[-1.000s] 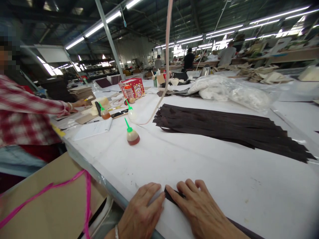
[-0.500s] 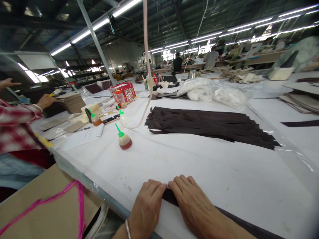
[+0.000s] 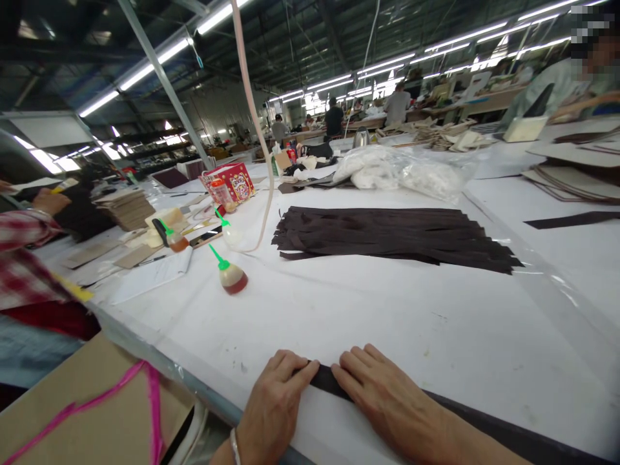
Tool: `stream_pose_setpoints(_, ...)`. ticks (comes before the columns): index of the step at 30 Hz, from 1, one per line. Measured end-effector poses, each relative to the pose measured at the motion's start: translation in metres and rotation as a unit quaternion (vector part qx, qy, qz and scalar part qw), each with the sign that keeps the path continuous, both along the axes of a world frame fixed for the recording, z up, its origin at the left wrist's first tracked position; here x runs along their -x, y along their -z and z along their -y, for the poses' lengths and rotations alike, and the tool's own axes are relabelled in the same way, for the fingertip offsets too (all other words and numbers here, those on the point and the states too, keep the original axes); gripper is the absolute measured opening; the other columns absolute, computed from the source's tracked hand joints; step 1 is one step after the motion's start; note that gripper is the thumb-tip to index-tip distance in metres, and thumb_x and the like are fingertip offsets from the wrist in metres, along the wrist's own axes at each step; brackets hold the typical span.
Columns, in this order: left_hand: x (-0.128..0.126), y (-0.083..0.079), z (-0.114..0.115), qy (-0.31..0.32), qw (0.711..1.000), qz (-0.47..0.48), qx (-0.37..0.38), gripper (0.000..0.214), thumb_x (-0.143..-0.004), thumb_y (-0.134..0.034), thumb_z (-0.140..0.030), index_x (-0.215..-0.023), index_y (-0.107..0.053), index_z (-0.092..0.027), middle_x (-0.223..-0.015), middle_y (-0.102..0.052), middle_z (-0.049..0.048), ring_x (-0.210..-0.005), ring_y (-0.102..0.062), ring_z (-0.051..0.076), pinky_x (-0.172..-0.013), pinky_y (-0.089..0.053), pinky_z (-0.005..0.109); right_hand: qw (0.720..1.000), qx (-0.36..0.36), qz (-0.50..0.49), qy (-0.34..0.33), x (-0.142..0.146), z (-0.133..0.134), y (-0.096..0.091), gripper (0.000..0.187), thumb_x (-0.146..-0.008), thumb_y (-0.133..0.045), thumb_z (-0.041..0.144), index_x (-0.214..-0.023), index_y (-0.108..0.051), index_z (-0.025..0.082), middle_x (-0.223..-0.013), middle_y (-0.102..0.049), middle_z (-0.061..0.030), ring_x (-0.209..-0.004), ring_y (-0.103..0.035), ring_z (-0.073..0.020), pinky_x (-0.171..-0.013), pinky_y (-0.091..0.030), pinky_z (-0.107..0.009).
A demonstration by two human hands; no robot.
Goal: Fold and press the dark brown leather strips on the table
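A long dark brown strip lies along the near side of the white table, running out toward the lower right. My left hand has its thumb and fingers closed on the strip's left end. Just right of it, my right hand bends its fingers down over the strip, the thumb side pressing along its edge. A short piece of strip shows between the two hands; the part under my right palm and forearm is hidden. Farther back, a pile of similar dark strips is spread lengthwise.
Left of the pile stands a squeeze bottle with a green nozzle, with more bottles behind. Clear plastic bags lie beyond the pile. At the left, a person in a checked sleeve works near stacked panels. The table edge runs close by.
The gap between my hands has widened a little, showing more of the strip. My view has shifted slightly. The person at the left has lowered a raised hand.
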State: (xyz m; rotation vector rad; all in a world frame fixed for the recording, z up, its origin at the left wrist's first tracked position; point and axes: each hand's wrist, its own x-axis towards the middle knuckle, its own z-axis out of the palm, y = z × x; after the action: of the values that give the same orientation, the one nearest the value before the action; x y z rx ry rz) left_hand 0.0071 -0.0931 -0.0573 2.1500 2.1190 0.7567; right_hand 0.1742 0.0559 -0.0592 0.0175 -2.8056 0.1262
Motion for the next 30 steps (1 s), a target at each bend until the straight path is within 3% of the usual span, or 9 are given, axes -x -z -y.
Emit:
stream_pose_setpoints(6, 0.0, -0.003, 0.002, -0.002, 0.997, -0.063, 0.045, 0.045, -0.089, -0.043, -0.007, -0.129, -0.055, -0.022, -0.101, -0.057, 0.0096, -0.092, -0.052, 0.024, -0.078, -0.053, 0.042, 1.0, 0.005, 0.011, -0.005, -0.011, -0.005, -0.001, 0.026, -0.082, -0.058, 0.001, -0.104, -0.056, 0.014, -0.09, -0.054, -0.0031, -0.079, -0.049, -0.019, -0.078, -0.037, -0.034)
stream_pose_setpoints(17, 0.001, -0.01, -0.002, 0.018, 0.985, -0.151, 0.086, 0.062, -0.082, -0.05, -0.002, -0.134, -0.048, -0.034, -0.098, -0.052, 0.0055, -0.088, -0.049, 0.022, -0.077, -0.05, 0.038, 0.999, 0.013, 0.011, -0.027, -0.031, -0.015, -0.009, 0.018, -0.083, -0.053, 0.002, -0.092, -0.054, 0.017, -0.086, -0.054, -0.0019, -0.074, -0.046, -0.0182, -0.073, -0.032, -0.033)
stream_pose_setpoints(26, 0.003, -0.011, -0.005, 0.04, 0.976, -0.195, 0.09, 0.066, -0.084, -0.048, -0.001, -0.137, -0.043, -0.039, -0.095, -0.05, 0.0048, -0.086, -0.049, 0.022, -0.075, -0.048, 0.039, 0.999, 0.032, 0.031, -0.021, -0.058, -0.024, -0.012, 0.017, -0.087, -0.048, 0.002, -0.091, -0.053, 0.018, -0.083, -0.053, -0.0019, -0.075, -0.045, -0.0186, -0.075, -0.03, -0.034)
stream_pose_setpoints(30, 0.001, -0.016, -0.007, 0.041, 0.979, -0.193, 0.043, 0.058, -0.084, -0.041, 0.0, -0.129, -0.052, -0.034, -0.101, -0.051, 0.0063, -0.092, -0.051, 0.022, -0.077, -0.048, 0.038, 0.998, 0.033, 0.043, -0.018, -0.072, -0.029, -0.008, 0.017, -0.09, -0.045, 0.004, -0.096, -0.053, 0.017, -0.085, -0.052, -0.0027, -0.075, -0.044, -0.0192, -0.077, -0.029, -0.036)
